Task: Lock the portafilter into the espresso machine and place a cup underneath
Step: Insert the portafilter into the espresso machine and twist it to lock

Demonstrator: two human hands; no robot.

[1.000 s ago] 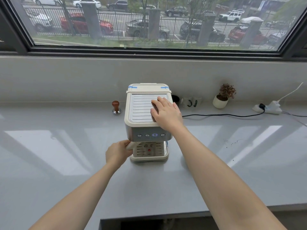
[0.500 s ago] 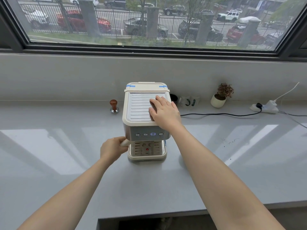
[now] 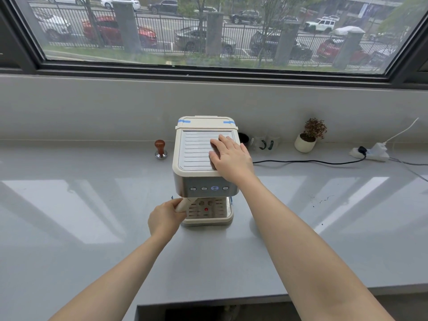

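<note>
Left hand grip: fingers curled shut around the cream handle of the portafilter. Handle juts out from under the machine's front at about 8 o'clock; the basket end sits beneath the control panel and is hidden from this view, so whether it is seated cannot be told.

Right hand grip: flat and spread, holding nothing, palm pressed on the ribbed top plate of the espresso machine, toward its 3 o'clock edge.

Machine stands upright mid-bench, front facing the person. Row of four buttons along the front; one glows blue. Drip tray below shows a red dot and carries no cup.

Surroundings, taken from the machine:
- Tamper with brown knob, upright, at 10 o'clock, apart from the machine.
- Dark round item just behind the machine's rear corner at 1 o'clock; partly hidden, cannot identify.
- Clear glass cups at 2 o'clock against the wall.
- Small potted plant farther along at 2 o'clock.
- Black cable runs along the bench from 3 o'clock to a white power strip.
- Scattered dark specks on the bench at 4 o'clock.

Right forearm crosses in front of the machine's right side.
</note>
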